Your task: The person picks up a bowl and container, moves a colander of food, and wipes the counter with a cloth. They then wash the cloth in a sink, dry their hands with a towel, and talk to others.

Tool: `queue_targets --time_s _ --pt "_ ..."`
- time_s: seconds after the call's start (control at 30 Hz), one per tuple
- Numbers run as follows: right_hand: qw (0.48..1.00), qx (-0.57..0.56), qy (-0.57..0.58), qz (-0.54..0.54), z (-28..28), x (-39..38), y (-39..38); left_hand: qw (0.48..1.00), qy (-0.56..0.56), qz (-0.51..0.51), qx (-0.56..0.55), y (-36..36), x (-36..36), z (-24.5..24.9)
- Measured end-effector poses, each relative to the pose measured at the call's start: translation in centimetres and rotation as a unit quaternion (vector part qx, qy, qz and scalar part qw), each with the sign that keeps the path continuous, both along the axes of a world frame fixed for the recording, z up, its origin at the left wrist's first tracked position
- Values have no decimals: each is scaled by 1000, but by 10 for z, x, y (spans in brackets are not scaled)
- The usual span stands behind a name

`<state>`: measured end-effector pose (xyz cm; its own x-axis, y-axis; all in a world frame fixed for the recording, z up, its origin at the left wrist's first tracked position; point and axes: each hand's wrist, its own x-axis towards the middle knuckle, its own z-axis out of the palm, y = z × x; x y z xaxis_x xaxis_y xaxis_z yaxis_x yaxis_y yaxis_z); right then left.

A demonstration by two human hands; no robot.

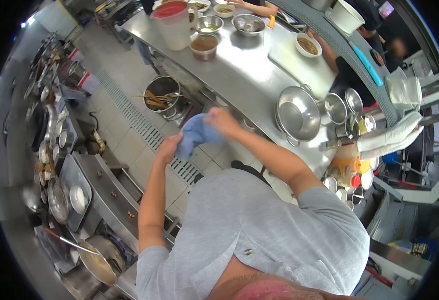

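Nearest to the camera is the grey shirt (259, 215). Beyond it, the left hand (169, 149) and the right hand (223, 122) grasp the blue cloth (197, 131), fingers closed at opposite sides, probably so that it hangs open between them. The right hand is blurred. The cloth is above the floor (142, 160), beside the desk (249, 82), perhaps for keeping it away from the food bowl (309, 54).

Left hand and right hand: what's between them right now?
A blue cloth, gripped at its near end by the left hand and at the other by the right hand; the head view shows it.
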<state>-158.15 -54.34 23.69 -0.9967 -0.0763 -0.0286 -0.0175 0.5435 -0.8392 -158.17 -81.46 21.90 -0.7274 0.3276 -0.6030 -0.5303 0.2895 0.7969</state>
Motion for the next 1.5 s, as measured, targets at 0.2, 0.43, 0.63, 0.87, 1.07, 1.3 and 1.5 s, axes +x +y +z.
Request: queue_targets --time_s 0.2,0.43,0.63,0.87,1.07,1.3,1.5 --pt "966 -125 -218 53 73 32 -7 987 82 50 127 49 8 6" --pt "585 -745 -320 -1 -7 25 1 822 476 -290 -117 118 1 104" --pt "732 -605 -207 -236 55 16 71 969 219 -113 32 51 13 138" --pt "880 303 -147 -336 -60 -22 115 992 102 -64 22 -2 53 75" --pt "803 292 -159 -495 -81 -114 177 999 34 23 2 -22 106 49" --pt "902 371 -58 -212 -104 -252 132 994 5 99 -50 -50 146 36" --pt "909 402 108 21 -97 -138 42 995 8 91 -49 -42 119 46"
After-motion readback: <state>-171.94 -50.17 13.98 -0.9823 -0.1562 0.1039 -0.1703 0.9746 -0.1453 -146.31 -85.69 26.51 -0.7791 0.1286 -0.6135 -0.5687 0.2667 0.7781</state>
